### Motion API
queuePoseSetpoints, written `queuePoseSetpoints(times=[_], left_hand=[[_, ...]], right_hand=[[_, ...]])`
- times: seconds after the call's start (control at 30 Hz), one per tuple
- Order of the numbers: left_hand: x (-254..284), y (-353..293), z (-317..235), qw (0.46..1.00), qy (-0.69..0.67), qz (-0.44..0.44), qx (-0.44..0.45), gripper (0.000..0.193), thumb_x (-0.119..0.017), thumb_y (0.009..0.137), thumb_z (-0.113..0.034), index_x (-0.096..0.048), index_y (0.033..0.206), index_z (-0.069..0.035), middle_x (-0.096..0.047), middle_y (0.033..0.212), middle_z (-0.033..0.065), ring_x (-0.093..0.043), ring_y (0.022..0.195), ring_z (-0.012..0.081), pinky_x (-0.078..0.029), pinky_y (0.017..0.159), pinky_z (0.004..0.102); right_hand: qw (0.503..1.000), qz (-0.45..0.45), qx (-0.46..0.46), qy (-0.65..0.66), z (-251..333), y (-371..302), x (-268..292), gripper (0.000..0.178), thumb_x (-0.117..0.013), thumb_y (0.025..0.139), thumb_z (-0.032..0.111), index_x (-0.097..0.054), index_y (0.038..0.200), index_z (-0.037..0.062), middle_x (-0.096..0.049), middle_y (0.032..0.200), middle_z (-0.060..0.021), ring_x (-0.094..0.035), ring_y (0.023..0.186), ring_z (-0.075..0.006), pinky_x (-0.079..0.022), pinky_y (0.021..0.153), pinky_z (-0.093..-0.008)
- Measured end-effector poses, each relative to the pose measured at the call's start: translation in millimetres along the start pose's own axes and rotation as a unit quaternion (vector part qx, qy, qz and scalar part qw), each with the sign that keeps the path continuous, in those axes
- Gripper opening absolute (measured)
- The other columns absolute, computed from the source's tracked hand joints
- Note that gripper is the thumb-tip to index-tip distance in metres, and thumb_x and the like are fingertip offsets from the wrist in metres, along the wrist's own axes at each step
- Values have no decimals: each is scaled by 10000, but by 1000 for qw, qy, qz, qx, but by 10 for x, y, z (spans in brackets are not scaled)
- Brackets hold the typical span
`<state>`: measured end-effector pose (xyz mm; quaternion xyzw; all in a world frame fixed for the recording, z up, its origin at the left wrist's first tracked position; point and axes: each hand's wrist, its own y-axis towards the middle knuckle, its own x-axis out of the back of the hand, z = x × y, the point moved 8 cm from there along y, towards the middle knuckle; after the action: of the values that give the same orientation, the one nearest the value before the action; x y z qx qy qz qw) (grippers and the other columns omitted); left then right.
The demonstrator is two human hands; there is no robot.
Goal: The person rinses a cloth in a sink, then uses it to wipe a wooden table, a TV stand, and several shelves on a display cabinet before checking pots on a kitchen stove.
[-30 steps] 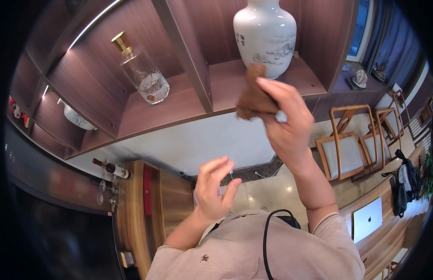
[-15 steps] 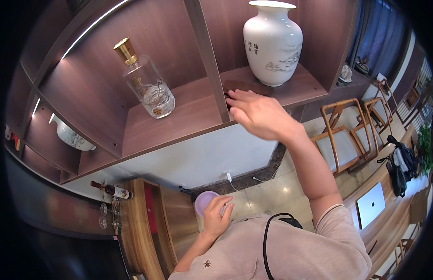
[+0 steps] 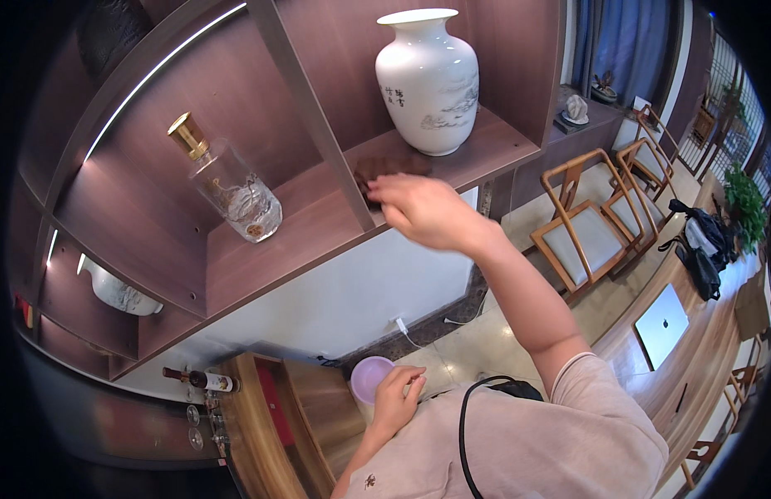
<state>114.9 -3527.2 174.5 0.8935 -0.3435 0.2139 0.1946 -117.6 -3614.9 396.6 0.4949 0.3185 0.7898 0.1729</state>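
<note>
My right hand point(image 3: 427, 209) reaches across the front of a shelf compartment point(image 3: 503, 151), palm down. Bent fingers press a dark brown cloth point(image 3: 394, 164) onto the shelf board, beside the upright divider point(image 3: 306, 108). Most of the cloth's near part is under the hand, and its edges are blurred. Behind and to the right of it stands a white vase point(image 3: 428, 87) with a grey landscape painting, apart from my fingers. Low in front of my body, my left hand point(image 3: 397, 397) hangs with loosely curled fingers and nothing visible in them.
A clear glass bottle point(image 3: 240, 195) with a gold cap stands in the compartment to the left. Below are a lilac basin point(image 3: 370, 376), a wooden cabinet point(image 3: 261, 432) and a wine bottle point(image 3: 212, 381). Wooden chairs point(image 3: 572, 249) and a table with a laptop point(image 3: 661, 327) are at right.
The view has shifted, so shelf and vase appear further left. My right hand still works at the shelf's front by the divider, and more cloth shows beyond the fingers. My left hand stays low.
</note>
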Motion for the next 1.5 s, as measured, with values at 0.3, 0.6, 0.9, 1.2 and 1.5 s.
queuePoseSetpoints(times=[0.3,0.6,0.9,1.2,1.5], left_hand=[[-134,12,-63,1000,1,5,13,160,-712,919,-74,-737,1060,0,-720,990,139,-703,836,251,-562,753,329],[-340,54,-134,999,9,22,29,151,-704,927,-68,-736,1055,4,-718,987,145,-712,834,265,-567,749,334],[-504,88,-207,998,4,41,42,148,-698,942,-85,-739,1065,-12,-719,997,134,-713,850,251,-564,753,325],[-553,85,-200,996,20,78,41,153,-688,949,-106,-734,1066,-19,-713,1013,125,-707,896,258,-549,783,334],[-147,447,-406,999,15,-22,-28,196,-678,917,-58,-710,1104,-7,-698,1007,152,-688,929,273,-538,827,350]], right_hand=[[988,-95,-46,-112,-399,-633,1001,295,-702,940,304,-673,1054,33,-705,1108,-128,-673,1037,-323,-548,878,-406],[960,82,-213,-161,-1355,-315,1081,396,-468,975,201,-642,1248,-28,-648,1313,-196,-621,1174,-381,-487,1030,-453],[984,2,-127,-122,-1383,-296,1075,301,-557,943,216,-705,1090,-1,-709,1094,-190,-647,1089,-366,-521,951,-469],[969,46,-146,-193,-1191,-538,1161,854,-655,893,623,-500,1449,-6,-513,1472,-215,-493,1362,-364,-442,1107,-444],[989,-4,-2,-145,-133,-677,718,730,-837,784,365,-578,1332,-41,-589,1381,-205,-523,1322,-371,-376,1165,-469]])
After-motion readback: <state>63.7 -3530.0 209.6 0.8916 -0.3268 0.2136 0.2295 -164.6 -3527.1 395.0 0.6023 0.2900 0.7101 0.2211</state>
